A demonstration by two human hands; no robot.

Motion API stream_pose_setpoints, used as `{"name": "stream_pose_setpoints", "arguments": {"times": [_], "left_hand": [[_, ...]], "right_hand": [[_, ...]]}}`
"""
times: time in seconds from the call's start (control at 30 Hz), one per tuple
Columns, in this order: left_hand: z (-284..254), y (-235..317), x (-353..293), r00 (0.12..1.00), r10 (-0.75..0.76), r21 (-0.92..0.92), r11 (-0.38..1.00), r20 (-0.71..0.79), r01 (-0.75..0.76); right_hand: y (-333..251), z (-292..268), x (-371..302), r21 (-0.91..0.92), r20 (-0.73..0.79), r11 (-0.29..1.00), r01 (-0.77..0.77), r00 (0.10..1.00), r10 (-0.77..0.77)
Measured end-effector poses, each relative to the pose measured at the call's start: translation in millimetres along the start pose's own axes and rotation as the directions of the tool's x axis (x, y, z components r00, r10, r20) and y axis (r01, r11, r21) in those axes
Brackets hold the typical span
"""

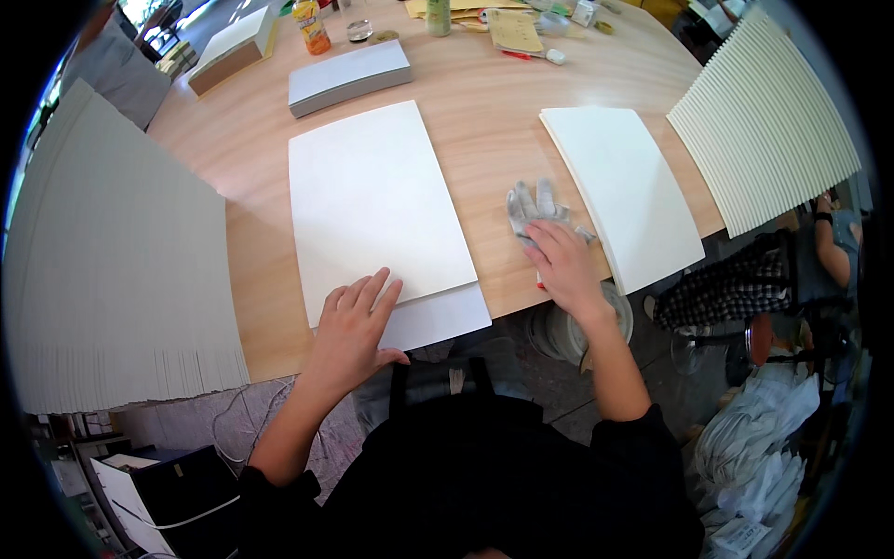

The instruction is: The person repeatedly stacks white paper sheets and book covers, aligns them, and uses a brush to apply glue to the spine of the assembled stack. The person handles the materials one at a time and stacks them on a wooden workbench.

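My left hand (352, 331) lies over the near edge of a large white sheet or board (377, 200), its fingers stretched out and its thumb apart. A paler white sheet (438, 317) sticks out from beneath that edge, toward me. My right hand (563, 265) rests with extended fingers on a grey work glove (540, 202), which lies flat on the table with its fingers pointing away. Part of the glove is hidden under my hand. Beside the palm shows a small red tip of something I cannot make out. Right of the glove is a stack of white boards (626, 191).
Tall stacks of white boards stand at the left (121, 261) and right (764, 121) of the wooden table (498, 149). A grey-white block of paper (349, 79), an orange drink bottle (311, 28) and yellow papers (515, 33) lie farther back. A bucket (610, 326) stands below the front edge.
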State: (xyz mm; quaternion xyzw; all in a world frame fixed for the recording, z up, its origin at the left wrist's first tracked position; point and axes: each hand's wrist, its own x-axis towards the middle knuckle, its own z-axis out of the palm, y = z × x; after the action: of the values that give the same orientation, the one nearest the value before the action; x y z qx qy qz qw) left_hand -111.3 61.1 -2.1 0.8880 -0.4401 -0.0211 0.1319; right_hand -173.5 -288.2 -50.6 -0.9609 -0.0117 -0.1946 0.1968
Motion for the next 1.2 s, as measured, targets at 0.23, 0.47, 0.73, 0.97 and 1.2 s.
{"name": "stream_pose_setpoints", "arguments": {"times": [0.23,0.47,0.73,0.97,1.2], "left_hand": [[-0.9,-15.7,-3.7,0.999,-0.036,-0.167,0.985,-0.013,0.033],[-11.8,-50.1,-30.1,0.980,-0.197,-0.221,0.956,0.003,0.193],[10.1,-95.8,-10.0,0.928,-0.368,-0.524,0.801,-0.048,0.291],[9.5,-87.1,4.4,0.878,-0.478,-0.537,0.739,0.005,0.406],[-3.4,-96.0,18.8,0.961,-0.259,-0.167,0.948,0.096,0.272]], "right_hand": [[-65.1,-19.0,-26.0,0.339,0.131,0.941,0.026,0.989,-0.075],[-74.5,23.4,-6.6,0.372,0.188,0.928,0.014,0.978,-0.090],[-78.6,58.2,41.3,0.528,0.065,0.839,-0.130,0.991,0.113],[-82.1,69.9,43.4,0.407,0.078,0.896,-0.179,0.984,0.161],[-83.2,62.3,47.8,0.304,0.068,0.951,-0.065,0.997,0.046]]}}
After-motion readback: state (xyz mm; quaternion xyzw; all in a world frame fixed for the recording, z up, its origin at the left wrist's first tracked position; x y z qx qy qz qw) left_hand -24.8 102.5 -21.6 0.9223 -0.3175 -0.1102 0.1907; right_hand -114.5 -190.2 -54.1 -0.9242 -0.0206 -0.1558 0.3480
